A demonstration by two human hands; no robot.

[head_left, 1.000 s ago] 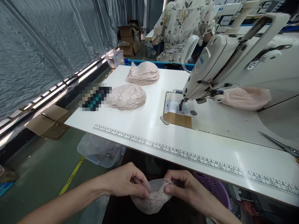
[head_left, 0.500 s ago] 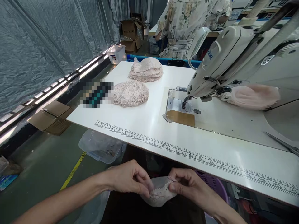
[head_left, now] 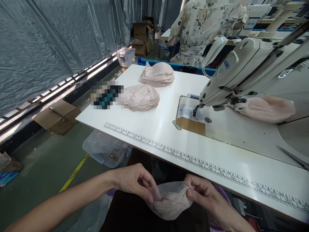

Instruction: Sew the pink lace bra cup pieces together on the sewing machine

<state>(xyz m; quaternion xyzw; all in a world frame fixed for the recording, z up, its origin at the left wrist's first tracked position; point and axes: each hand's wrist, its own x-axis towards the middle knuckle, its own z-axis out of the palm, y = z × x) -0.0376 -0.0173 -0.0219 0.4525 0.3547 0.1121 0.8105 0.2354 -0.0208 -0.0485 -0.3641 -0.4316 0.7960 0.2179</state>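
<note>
Low in front of me, below the table edge, I hold a pale fabric cup (head_left: 171, 203) with a sheer part and a dotted, lace-like band. My left hand (head_left: 137, 185) is closed on its left side, fingertips partly behind the cloth. On the right edge my right hand (head_left: 201, 193) pinches it between thumb and fingers. A thin dark reddish thread or line crosses the band. Beyond, on the white table (head_left: 135, 124), lie two stacks of beige cup-shaped lace pieces, a nearer stack (head_left: 141, 97) and a farther stack (head_left: 158, 74).
A sewing machine (head_left: 231, 67) stands at the right, with a pinkish cloth bundle (head_left: 270, 109) against it and scissors (head_left: 293, 157) nearby. A ruler scale runs along the table's front edge. A clear plastic bin (head_left: 106, 149) sits below. A person in a floral garment (head_left: 193, 29) is behind.
The fabric cup is spread wider between my hands, and more of its dotted band shows. My right hand has moved right. The whole view has shifted slightly.
</note>
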